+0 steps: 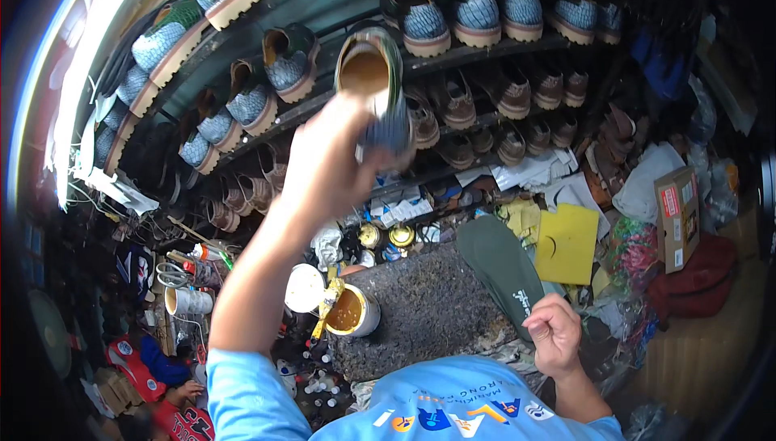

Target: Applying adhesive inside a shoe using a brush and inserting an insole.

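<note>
My left hand (343, 138) is raised at the shelves, its fingers closed on a low shoe (380, 130) with a blue scale pattern and green sides. The shoe's tan inside faces up; hand and shoe are slightly blurred. At the lower right, my right hand (556, 336) has curled fingers beside the heel end of a dark green insole (497, 259). Whether those fingers grip anything is hidden. The insole lies partly over a rough dark work block (420, 303). Against the block's left side stands a tub of amber glue (353, 312), with a glue-smeared yellow brush (329, 303) at its rim.
Racks hold several blue-patterned shoes (424, 25) and brown shoes (457, 101). Right of the block are a yellow sheet (567, 243), a shoe box (677, 219) and a dark red bag (695, 279). A white lid (305, 287) and a white mug-like container (187, 301) are at the left.
</note>
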Demonstrator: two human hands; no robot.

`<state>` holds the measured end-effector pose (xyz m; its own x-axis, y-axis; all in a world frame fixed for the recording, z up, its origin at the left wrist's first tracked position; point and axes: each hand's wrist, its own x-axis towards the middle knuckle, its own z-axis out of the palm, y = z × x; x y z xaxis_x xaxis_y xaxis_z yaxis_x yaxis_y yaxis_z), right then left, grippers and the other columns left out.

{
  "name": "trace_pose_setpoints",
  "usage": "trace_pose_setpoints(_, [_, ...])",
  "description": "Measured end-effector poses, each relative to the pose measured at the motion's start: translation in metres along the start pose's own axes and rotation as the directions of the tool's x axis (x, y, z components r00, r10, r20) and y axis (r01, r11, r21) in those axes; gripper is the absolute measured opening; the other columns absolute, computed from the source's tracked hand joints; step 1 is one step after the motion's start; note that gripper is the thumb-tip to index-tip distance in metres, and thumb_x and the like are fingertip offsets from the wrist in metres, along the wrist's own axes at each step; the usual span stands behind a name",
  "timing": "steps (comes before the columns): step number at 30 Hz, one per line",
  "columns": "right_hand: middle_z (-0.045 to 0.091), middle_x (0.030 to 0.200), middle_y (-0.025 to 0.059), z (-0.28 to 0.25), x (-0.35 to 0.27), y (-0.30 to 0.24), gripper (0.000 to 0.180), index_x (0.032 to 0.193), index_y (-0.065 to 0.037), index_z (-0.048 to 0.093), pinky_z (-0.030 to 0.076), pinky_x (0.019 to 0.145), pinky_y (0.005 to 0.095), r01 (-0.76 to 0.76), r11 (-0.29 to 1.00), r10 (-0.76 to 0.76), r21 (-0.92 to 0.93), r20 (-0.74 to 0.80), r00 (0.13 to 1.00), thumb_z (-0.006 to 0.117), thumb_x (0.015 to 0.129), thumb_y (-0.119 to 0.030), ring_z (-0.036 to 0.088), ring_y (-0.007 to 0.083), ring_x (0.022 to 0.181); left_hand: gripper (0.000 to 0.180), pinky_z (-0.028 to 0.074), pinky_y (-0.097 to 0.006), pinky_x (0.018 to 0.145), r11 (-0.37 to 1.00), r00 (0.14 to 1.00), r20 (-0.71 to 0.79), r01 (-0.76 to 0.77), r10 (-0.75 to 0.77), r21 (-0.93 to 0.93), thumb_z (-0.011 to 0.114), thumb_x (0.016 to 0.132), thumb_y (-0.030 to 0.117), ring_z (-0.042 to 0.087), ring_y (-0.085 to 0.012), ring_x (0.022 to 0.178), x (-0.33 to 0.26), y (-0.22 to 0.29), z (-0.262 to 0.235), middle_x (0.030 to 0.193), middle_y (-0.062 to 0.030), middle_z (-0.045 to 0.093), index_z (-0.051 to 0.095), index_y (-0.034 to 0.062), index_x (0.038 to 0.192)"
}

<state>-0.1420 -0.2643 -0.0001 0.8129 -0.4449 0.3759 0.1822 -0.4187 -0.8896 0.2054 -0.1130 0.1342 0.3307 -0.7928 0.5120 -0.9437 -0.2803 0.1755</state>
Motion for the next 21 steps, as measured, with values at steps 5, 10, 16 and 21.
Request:
trace_pose_setpoints(5, [0.064,0.085,0.0109,0.019,0.019,-0.012,0.014,0.085,-0.002,0.065,0.048,0.068,0.0358,0.083,0.992,-0.096,0.098,0.135,0.986,0.074,0.092,-0.01,0.06,0.025,0.075,0.034,0.058,-0.041,0.066,0.979,0.997,0.072,0.047,-0.033,-0.2,0.084,0.073,0.001,0.07,-0.0304,0.08,-0.143,0.104,-0.011,0.093,-0.0116,0.066,0.068,0.0024,0.103])
trace_pose_setpoints(10, [0.07,0.099,0.0101,0.078,0.029,-0.015,0.028,0.106,-0.005,0.067,0.048,0.09,0.0443,0.287,0.957,-0.288,0.043,0.259,0.922,0.084,0.084,-0.012,0.067,0.0317,0.091,0.031,0.056,-0.041,0.066,0.903,0.96,0.176,0.268,-0.219,-0.336,0.087,0.072,0.005,0.067,-0.0305,0.075,-0.233,0.147,0.053,0.09,-0.0107,0.067,0.071,0.0038,0.099])
trace_pose_setpoints(16, [0.068,0.126,0.015,0.12,-0.002,0.001,0.06,0.14,-0.003,0.048,0.032,0.11,0.0622,0.147,0.97,-0.025,-0.195,0.52,0.854,0.076,0.092,-0.024,0.065,0.0365,0.117,0.025,0.058,-0.038,0.071,0.818,0.943,0.159,0.333,-0.293,-0.468,0.085,0.077,0.006,0.071,-0.0302,0.084,-0.257,0.153,0.035,0.102,-0.0114,0.074,0.076,0.0049,0.101])
trace_pose_setpoints(21, [0.058,0.142,0.021,0.133,-0.003,-0.01,0.082,0.156,-0.002,0.033,0.023,0.115,0.0702,0.172,0.926,0.057,-0.335,0.575,0.816,0.077,0.091,-0.027,0.054,0.0379,0.135,0.024,0.06,-0.035,0.075,0.814,0.859,-0.06,0.457,-0.508,-0.358,0.082,0.08,-0.007,0.074,-0.0288,0.083,-0.287,0.128,-0.004,0.097,-0.0156,0.075,0.076,-0.0002,0.102])
